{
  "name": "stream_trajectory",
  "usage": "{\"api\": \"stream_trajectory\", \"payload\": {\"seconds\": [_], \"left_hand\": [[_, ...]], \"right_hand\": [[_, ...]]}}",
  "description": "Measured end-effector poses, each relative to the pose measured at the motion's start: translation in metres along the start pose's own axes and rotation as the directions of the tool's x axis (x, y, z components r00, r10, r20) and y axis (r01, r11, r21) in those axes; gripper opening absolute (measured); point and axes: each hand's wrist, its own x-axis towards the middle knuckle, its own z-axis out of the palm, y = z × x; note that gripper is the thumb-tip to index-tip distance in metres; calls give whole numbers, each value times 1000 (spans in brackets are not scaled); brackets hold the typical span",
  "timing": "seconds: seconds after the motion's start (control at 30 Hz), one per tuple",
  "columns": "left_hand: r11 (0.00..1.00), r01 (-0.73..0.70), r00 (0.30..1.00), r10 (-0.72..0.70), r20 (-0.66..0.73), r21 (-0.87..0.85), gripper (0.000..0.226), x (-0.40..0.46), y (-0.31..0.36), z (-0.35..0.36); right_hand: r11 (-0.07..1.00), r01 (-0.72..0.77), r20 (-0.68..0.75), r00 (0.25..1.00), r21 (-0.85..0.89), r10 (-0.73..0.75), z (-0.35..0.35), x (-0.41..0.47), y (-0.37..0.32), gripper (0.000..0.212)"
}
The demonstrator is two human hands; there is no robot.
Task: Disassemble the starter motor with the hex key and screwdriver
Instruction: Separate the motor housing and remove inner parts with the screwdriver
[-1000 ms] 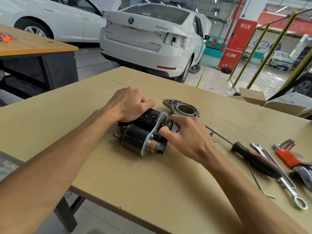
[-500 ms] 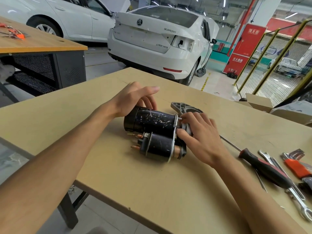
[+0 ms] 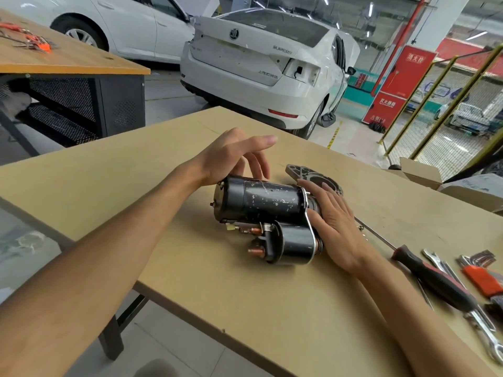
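Lifting left hand (image 3: 231,156) off starter motor (image 3: 268,221), right hand (image 3: 334,224) flattened against it

The starter motor (image 3: 268,221) lies on its side near the middle of the table (image 3: 272,308). The left hand (image 3: 234,156) is behind its left end, fingers spread above the far side of the body. The right hand (image 3: 334,221) lies flat against its right end. Behind that hand, the detached end housing (image 3: 302,172) rests on the table. To the right, the screwdriver (image 3: 424,273) lies with its shaft pointing toward the motor. Further right lie wrenches (image 3: 473,311) and a set of hex keys (image 3: 481,278). Cardboard boxes (image 3: 446,183) sit at the far right edge. A second table (image 3: 68,58) stands at the far left, and two cars (image 3: 266,63) are parked behind.
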Motion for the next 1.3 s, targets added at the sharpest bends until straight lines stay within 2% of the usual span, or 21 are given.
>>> {"api": "stream_trajectory", "payload": {"seconds": [0.13, 0.3, 0.37, 0.43, 0.5, 0.53, 0.57, 0.6, 0.67, 0.73, 0.8, 0.87, 1.0, 1.17, 1.3], "left_hand": [[1000, -14, 1000, 14, -2, -19, 61, 1, 0, 0], [1000, -7, 1000, 7, -10, 24, 57, -1, 3, 2], [998, -45, 996, 49, -70, 53, 49, -4, 9, 3], [971, -141, 955, 186, -233, 195, 38, -13, 15, 5], [842, -249, 826, 443, -348, 479, 30, -35, 19, 6], [749, -298, 766, 557, -320, 592, 28, -50, 20, 7], [665, -331, 741, 622, -251, 669, 26, -69, 20, 9], [608, -351, 755, 633, -168, 712, 24, -87, 18, 12], [571, -339, 845, 534, -24, 748, 19, -117, 12, 22], [598, -292, 918, 394, 43, 746, 28, -132, 7, 30], [633, -244, 949, 311, 47, 735, 34, -132, 8, 36], [620, -248, 942, 332, 37, 744, 31, -126, 10, 41], [570, -249, 894, 447, -41, 783, 12, -113, 16, 51], [534, -250, 883, 469, -37, 808, 31, -111, 12, 53], [506, -281, 871, 491, -5, 815, 28, -110, 11, 50]], "right_hand": [[1000, 4, 12, 1000, 21, -5, 0, 0, -2, 55], [1000, 2, 20, 1000, 26, -2, 0, 0, 0, 52], [1000, 5, 25, 1000, 31, -6, 1, 0, 1, 52], [999, 6, 30, 1000, 40, -7, 1, 0, 1, 52], [999, 4, 32, 999, 46, -5, 2, -1, 3, 53], [999, 5, 34, 999, 44, -6, 2, -1, 3, 54], [999, 7, 35, 999, 42, -8, 3, -1, 4, 54], [999, 9, 38, 999, 39, -11, 3, -1, 5, 53], [999, 10, 52, 999, 32, -11, 2, 0, 5, 46], [1000, 16, 72, 997, 6, -17, 1, -1, 6, 42], [999, 12, 93, 996, -37, -8, -1, -2, 7, 44], [998, -15, 107, 994, -56, 21, -2, -3, 7, 47], [998, -49, 111, 992, -25, 51, -1, -6, 5, 50], [998, -55, 99, 994, 3, 55, 1, -6, 5, 51], [998, -66, 92, 994, 11, 65, 2, -5, 5, 52]]}}
